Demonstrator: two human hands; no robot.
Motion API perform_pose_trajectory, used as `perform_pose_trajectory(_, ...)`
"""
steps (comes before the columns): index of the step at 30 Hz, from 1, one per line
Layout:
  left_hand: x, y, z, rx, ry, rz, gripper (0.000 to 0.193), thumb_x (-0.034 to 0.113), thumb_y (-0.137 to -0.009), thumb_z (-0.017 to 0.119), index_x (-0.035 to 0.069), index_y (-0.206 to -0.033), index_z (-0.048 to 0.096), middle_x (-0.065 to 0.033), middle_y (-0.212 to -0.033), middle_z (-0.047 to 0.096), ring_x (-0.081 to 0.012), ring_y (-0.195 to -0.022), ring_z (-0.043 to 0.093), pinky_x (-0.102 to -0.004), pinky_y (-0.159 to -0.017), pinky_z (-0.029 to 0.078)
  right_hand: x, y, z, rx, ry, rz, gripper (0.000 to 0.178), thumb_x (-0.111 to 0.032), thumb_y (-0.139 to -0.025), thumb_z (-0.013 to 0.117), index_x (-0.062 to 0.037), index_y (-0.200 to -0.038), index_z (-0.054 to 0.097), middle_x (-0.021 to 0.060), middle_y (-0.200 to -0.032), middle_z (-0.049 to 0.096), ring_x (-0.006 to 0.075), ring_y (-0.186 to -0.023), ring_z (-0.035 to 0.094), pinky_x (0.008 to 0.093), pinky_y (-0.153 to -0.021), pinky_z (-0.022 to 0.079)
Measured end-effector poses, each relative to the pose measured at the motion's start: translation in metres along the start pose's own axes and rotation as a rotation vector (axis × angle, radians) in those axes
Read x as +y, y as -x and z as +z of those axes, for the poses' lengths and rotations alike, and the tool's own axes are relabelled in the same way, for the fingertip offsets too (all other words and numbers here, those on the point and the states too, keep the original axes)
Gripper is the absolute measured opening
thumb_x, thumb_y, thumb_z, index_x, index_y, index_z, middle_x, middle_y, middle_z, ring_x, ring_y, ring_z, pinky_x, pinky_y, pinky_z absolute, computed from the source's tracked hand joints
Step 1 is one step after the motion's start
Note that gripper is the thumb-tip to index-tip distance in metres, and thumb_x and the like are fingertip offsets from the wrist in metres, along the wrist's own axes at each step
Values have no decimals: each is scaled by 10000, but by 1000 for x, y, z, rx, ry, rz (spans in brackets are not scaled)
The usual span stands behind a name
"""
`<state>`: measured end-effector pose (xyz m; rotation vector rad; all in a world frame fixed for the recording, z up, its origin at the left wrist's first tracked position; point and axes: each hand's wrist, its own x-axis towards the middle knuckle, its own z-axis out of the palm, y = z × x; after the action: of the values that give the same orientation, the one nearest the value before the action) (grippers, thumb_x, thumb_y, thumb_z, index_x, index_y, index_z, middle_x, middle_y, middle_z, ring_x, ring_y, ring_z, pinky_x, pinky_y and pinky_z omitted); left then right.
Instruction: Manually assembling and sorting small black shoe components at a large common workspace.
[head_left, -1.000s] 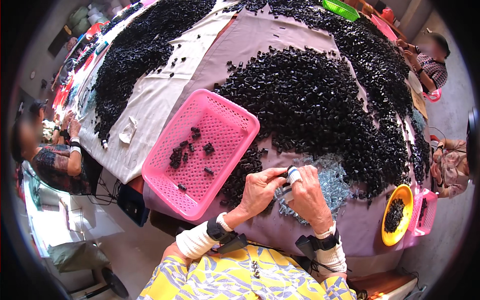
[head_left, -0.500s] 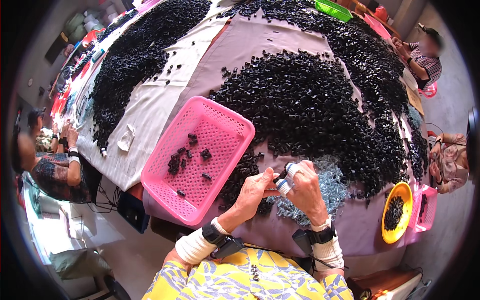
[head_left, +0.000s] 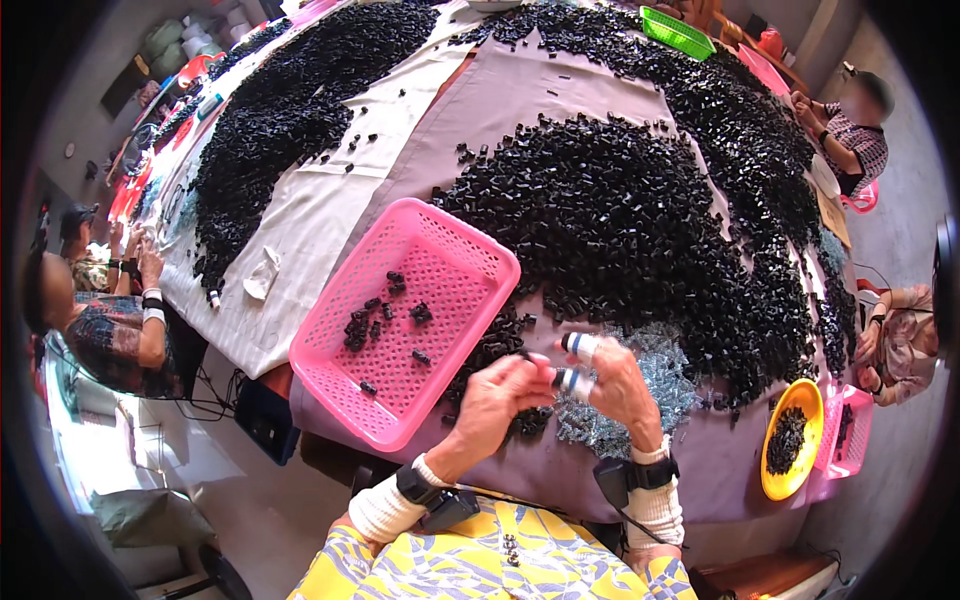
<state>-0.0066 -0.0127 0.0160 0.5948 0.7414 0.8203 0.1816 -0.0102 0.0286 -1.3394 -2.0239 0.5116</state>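
Observation:
My left hand point(head_left: 492, 402) is closed, with a small black plastic piece point(head_left: 526, 355) pinched at its fingertips. Just to its right, my right hand point(head_left: 622, 388) has its taped thumb and forefinger spread apart, with nothing visible between them. Under and beside the right hand lies a heap of small clear bluish pieces point(head_left: 665, 372). Beyond both hands rises a large pile of small black plastic pieces point(head_left: 600, 220). A pink perforated basket point(head_left: 312, 345) stands left of my left hand, with a few clusters of black pieces in it.
A yellow bowl point(head_left: 772, 470) of dark pieces and a small pink basket point(head_left: 858, 425) sit at the right edge of the cloth-covered table point(head_left: 600, 485). A green basket point(head_left: 680, 40) stands far back. A white scrap point(head_left: 262, 275) lies at left. Other people sit on both sides.
My hands have moved apart. The right thumb and forefinger have spread, while the left fingers stay closed and have turned inward. The whole view has shifted slightly.

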Motion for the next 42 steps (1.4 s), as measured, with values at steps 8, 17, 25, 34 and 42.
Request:
perform_pose_trajectory(8, 39, 23, -32, 192, 248, 281, 385, 348, -978, 445, 13, -1140, 542, -134, -868, 672, -230, -790, 672, -346, -717, 570, 35, -44, 71, 35, 528, 105, 62, -79, -745, 564, -66, -804, 579, 84, -733, 611, 247, -682, 617, 391, -622, 477)
perform_pose_trajectory(17, -1, -5, -1, 186, -148, 159, 249, 102, -918, 582, 2, -1145, 559, -100, -1017, 619, -179, -860, 639, -297, -747, 558, 32, -20, 51, 80, 177, 185, 166, -139, -715, 640, -30, -817, 568, 147, -795, 621, 347, -764, 605, 426, -687, 440)
perform_pose_trajectory(25, -26, -16, -22, 78, -186, 89, 232, 84, -899, 603, -9, -1112, 604, -62, -969, 651, -119, -826, 638, -267, -747, 558, -4, 30, 39, 91, -62, 141, 181, -98, -732, 650, -19, -890, 613, 162, -814, 634, 321, -785, 613, 396, -718, 464)
perform_pose_trajectory(34, -16, -19, -10, 4, -176, 104, 144, 100, -928, 555, 3, -1033, 545, -132, -947, 654, -200, -817, 666, -322, -736, 565, 55, 10, 13, 57, 616, 106, 189, -28, -651, 578, -73, -831, 613, 83, -786, 547, 255, -800, 527, 392, -722, 391)
perform_pose_trajectory(42, -12, -23, -15, 26, -142, 20, 166, 87, -891, 604, 13, -1030, 551, -105, -910, 650, -159, -762, 655, -283, -684, 561, 52, 7, 23, 77, 414, 54, 196, -38, -632, 629, -43, -814, 556, 113, -787, 568, 279, -807, 545, 397, -749, 407)
